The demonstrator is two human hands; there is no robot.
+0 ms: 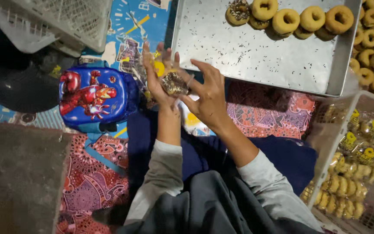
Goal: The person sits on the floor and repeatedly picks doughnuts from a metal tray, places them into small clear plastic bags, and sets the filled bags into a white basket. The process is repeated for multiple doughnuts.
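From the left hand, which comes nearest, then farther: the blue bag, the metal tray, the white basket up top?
From the left hand:
1. Blue bag, just left of it.
2. Metal tray, up right.
3. White basket, top left corner.
Bag and tray are nearly tied.
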